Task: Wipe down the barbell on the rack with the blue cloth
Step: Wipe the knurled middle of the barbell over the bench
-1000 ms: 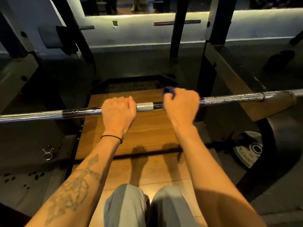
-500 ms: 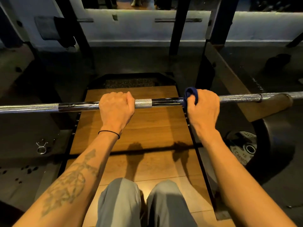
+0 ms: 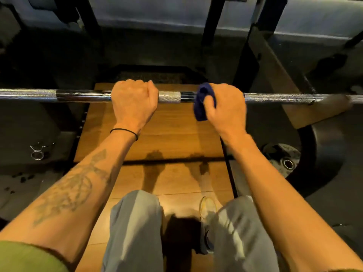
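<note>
Bare barbell (image 3: 284,99) rightward — rack upright (image 3: 255,61) behind.

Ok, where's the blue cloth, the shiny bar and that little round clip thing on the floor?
blue cloth (image 3: 202,103): head view, on its folded middle.
barbell (image 3: 169,96): head view, on the knurled centre patch.
clip (image 3: 37,154): head view, on its ring, lying on the floor at left.

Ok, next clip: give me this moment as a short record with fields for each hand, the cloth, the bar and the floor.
left hand: grips the barbell bare
right hand: holds the blue cloth around the bar
blue cloth: bunched, one end hanging below the bar
barbell: level, across the view
floor: wooden platform, weight plate at right, spring collar at left
</note>
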